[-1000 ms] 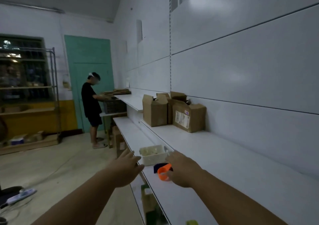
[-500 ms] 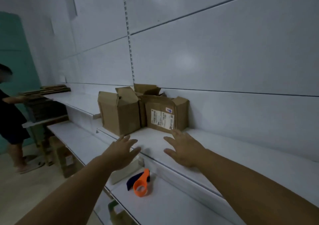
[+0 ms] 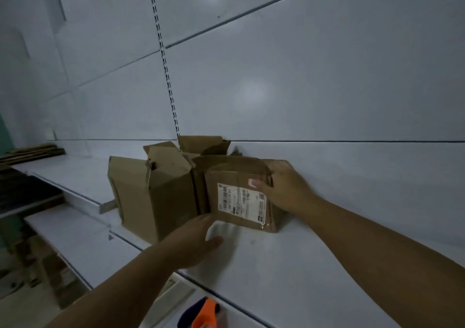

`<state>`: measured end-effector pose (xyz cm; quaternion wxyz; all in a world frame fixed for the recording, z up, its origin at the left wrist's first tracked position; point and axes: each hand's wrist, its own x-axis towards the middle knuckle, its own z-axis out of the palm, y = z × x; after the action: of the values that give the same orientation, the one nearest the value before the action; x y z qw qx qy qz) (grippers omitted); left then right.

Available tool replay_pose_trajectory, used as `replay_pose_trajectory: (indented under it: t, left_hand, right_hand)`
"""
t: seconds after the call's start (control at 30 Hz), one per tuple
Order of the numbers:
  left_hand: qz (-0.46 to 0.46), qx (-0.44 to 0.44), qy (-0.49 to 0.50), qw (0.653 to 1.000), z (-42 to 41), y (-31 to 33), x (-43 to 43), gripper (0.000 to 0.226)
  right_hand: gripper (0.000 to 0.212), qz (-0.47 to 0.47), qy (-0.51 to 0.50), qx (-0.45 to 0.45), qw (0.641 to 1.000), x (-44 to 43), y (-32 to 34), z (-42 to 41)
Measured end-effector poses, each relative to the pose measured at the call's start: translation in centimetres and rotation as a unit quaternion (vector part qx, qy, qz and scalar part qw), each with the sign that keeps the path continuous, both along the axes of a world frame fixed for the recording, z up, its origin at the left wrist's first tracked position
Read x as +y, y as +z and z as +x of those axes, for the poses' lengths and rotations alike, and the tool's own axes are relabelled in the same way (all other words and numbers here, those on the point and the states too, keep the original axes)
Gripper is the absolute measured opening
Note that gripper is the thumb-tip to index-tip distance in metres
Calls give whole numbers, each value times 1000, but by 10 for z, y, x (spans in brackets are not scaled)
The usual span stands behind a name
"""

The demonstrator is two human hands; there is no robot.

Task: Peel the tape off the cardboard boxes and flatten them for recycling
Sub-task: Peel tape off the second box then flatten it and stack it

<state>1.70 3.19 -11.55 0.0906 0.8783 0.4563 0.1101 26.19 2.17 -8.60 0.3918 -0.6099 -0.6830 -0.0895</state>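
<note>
Right hand [image 3: 284,189] now grips labelled box [image 3: 239,196], left hand [image 3: 193,239] just below.

Three boxes stand at the back edge of a white shelf [image 3: 289,264], against the wall panel. The right hand [image 3: 284,189] grips the labelled box [image 3: 226,174] at its upper right corner, fingers round the side and thumb [image 3: 259,184] on the front by the label. The left hand [image 3: 193,242] lies low at that box's lower left corner, fingers stretched to its base; it is blurred. An open box [image 3: 153,196] stands just left, flaps up, with a third box [image 3: 201,144] behind. An orange tool [image 3: 205,314] lies on the lower shelf [image 3: 70,237]. Flat cardboard [image 3: 32,151] is stacked far left.
</note>
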Motion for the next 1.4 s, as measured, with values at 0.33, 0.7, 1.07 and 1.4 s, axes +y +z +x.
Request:
replay_pose_trajectory:
  t: [0.33,0.7,1.07,1.4]
  left_hand:
    - [5,-325,-187,927,9,-14,12,96]
    - [-113,-299,-360,877,39,66,29,28]
    - [-137,-233,-394,878,86,64,9,49]
    - [-245,-349,-399,812,91,59,30,37]
  right_hand:
    - [29,185,-129,253,941,-55,6,3]
    - [83,-375,-155,531,744,-136,-31,-66]
    - [22,128,-179,55,974,-159,22,-50]
    - [51,200,-123,37,971,-88,-14,-13]
